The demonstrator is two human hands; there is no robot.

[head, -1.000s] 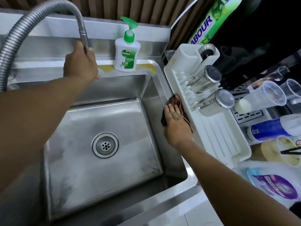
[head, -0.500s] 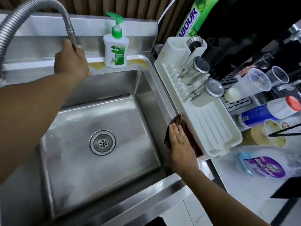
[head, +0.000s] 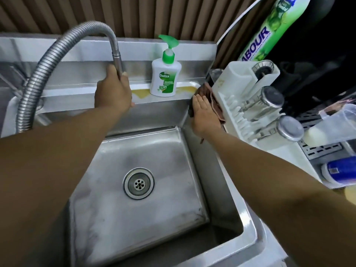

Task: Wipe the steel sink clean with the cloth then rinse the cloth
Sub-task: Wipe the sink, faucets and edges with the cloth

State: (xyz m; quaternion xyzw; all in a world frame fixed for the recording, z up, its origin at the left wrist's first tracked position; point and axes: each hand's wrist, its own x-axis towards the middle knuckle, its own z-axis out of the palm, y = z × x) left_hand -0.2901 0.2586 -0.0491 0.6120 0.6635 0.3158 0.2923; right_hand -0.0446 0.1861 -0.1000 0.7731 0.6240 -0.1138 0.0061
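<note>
While left hand (head: 113,94) grips faucet hose (head: 117,61), right hand (head: 205,114) — fingers flat — presses cloth (head: 208,90) onto sink (head: 158,115) rim.

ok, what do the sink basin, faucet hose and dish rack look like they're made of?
The sink basin: stainless steel, brushed, dull grey sheen with soft reflections. The faucet hose: corrugated metal, probably steel, ribbed and shiny silver. The dish rack: white plastic by its look, smooth moulded prongs, low gloss.
</note>
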